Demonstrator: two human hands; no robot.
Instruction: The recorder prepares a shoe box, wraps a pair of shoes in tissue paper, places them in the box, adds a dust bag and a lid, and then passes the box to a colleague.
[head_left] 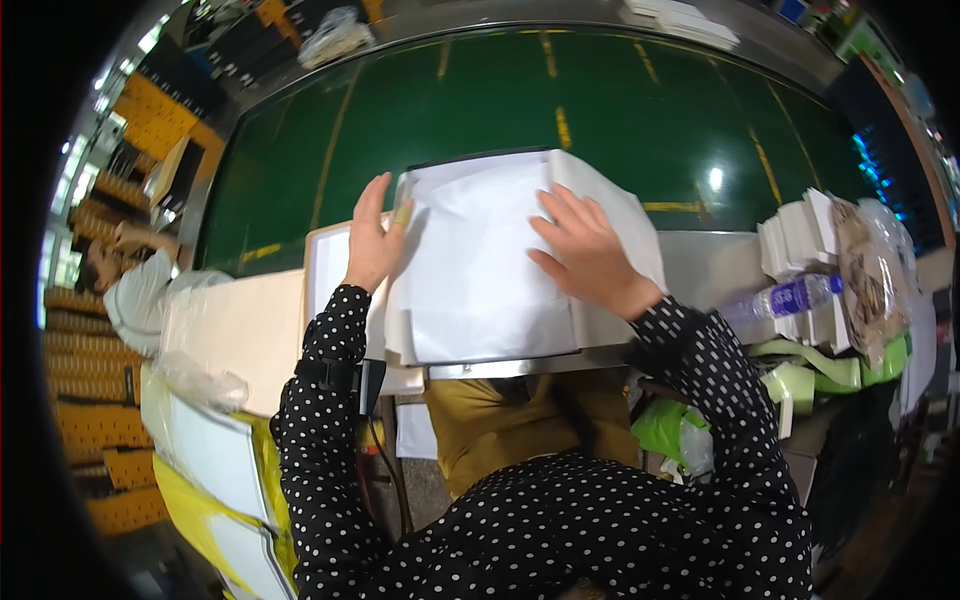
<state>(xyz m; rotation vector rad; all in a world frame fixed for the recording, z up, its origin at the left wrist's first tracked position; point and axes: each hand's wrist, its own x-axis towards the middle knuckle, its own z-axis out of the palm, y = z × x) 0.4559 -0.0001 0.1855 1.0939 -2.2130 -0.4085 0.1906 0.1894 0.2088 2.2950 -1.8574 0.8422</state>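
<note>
A shallow dark-edged box point(482, 156) lies in front of me at the near edge of a green-topped table. White tissue paper point(480, 275) covers its inside, and a pale sheet point(622, 225) spreads out past its right side. At the left edge is my left hand point(374, 240), fingers stretched upward, with a yellowish wrap on one finger. My right hand point(588, 250) rests on the right part of the paper with its fingers spread. Neither hand grips anything. What lies under the paper is hidden.
Behind the box stretches the green tabletop point(470, 105) with yellow marks. To the right are a plastic bottle point(795, 296), stacked white paper point(798, 235) and green strips point(835, 368). Pale sheets or boards point(235, 325) lie left. A person point(140, 290) is at far left.
</note>
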